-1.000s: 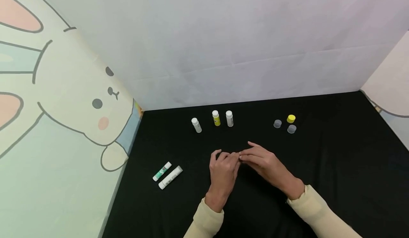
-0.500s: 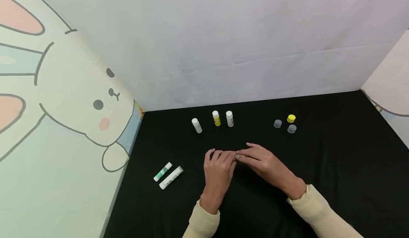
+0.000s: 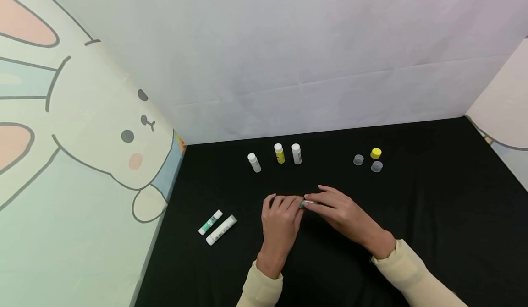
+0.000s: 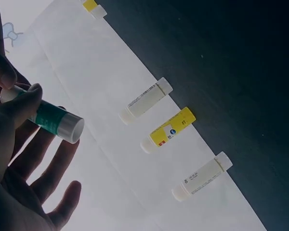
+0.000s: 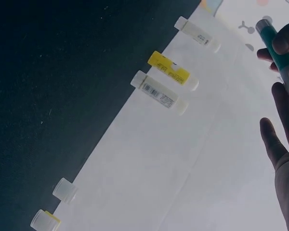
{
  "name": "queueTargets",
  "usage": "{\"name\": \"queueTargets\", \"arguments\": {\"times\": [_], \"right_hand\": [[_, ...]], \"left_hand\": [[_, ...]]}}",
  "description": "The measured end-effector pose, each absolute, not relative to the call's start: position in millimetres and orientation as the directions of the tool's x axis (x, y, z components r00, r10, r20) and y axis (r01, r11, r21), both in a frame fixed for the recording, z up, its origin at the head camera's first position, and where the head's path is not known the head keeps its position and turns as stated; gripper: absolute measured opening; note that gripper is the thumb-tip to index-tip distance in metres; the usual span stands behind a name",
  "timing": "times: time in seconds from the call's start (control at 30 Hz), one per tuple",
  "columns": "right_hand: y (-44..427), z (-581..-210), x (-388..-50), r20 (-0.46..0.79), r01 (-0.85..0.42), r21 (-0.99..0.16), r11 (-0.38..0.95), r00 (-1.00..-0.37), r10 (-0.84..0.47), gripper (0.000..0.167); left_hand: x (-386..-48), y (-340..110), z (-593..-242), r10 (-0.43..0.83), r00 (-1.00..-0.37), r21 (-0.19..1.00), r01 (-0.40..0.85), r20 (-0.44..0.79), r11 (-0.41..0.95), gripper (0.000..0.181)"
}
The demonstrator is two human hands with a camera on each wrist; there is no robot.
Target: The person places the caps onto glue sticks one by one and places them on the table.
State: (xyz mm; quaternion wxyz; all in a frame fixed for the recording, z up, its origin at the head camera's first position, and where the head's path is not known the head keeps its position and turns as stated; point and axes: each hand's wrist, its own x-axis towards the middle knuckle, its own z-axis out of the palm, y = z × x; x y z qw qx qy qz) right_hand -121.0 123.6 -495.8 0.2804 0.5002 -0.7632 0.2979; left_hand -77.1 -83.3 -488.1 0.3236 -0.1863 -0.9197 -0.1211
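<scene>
Green tube (image 4: pixel 49 117) partly hidden, right sleeve (image 3: pixel 412 270) cropped

No wording or number is legible. One white tube (image 5: pixel 160 93) bears a barcode (image 5: pixel 150 90), the yellow tube (image 4: pixel 179 126) a round blue sign (image 4: pixel 173 132); the green tube's (image 4: pixel 49 117) print is too blurred.

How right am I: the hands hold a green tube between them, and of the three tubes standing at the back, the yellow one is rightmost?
Not rightmost: the head view shows the yellow tube in the middle, between one white tube and another. The hands do hold the green tube between them.
</scene>
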Motion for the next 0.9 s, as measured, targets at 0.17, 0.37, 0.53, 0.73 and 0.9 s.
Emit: {"name": "queueTargets", "arguments": {"times": [0.17,0.37,0.53,0.73,0.9], "right_hand": [[124.7,-496.7,-119.7,0.721,-0.929,-0.187,0.320,-0.351,-0.597,0.039],[126.5,-496.4,-119.8,0.718,-0.926,-0.182,0.329,-0.354,-0.599,0.038],[128.9,-496.8,-121.0,0.725,-0.922,-0.173,0.346,-0.357,-0.589,0.038],[133.3,-497.7,-124.1,0.734,-0.920,-0.189,0.342,-0.364,-0.573,0.038],[136.3,-497.8,-126.3,0.734,-0.917,-0.209,0.340,-0.377,-0.565,0.038]], "left_hand": [[-74.6,-85.6,-489.7,0.249,-0.745,0.118,0.402,0.619,0.908,0.021],[-73.8,-92.4,-492.1,0.215,-0.764,0.146,0.374,0.608,0.916,0.022],[-73.4,-100.2,-493.7,0.191,-0.778,0.147,0.341,0.598,0.929,0.022],[-70.9,-108.7,-494.5,0.165,-0.797,0.157,0.309,0.581,0.938,0.023],[-69.2,-114.9,-493.6,0.140,-0.807,0.174,0.287,0.574,0.942,0.022]]}}
